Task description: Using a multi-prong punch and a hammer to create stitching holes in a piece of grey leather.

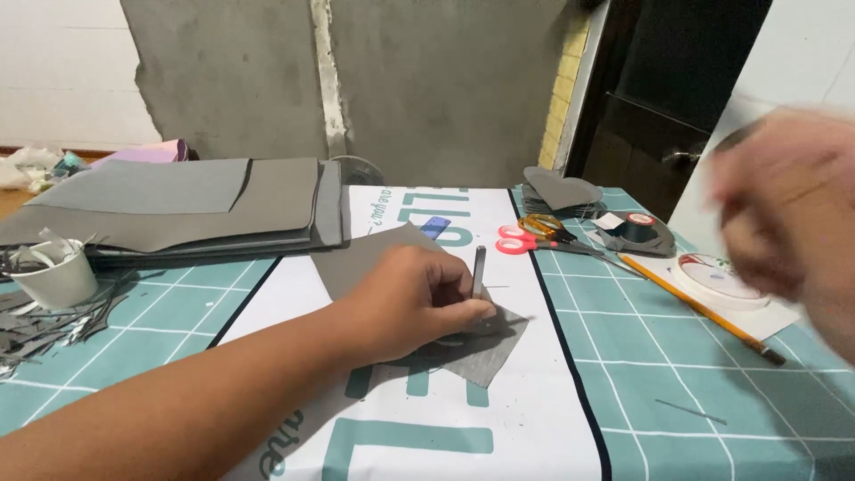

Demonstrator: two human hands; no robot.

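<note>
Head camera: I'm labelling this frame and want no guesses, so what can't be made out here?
- Right hand: motion-blurred and cut by the right edge; its grip is unreadable.
- Metal tool: its lower end is hidden behind the left hand and its fingers.
- Grey sheet: the spot under the tool is covered by that hand.
- White cup: contents too small to identify.

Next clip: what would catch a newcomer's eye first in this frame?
At centre, the left hand holds a slim metal tool upright on a grey sheet piece lying on the white banner. The right hand is a raised blur at the right edge. Behind, two pairs of scissors with red and orange handles lie near a long pencil.
</note>
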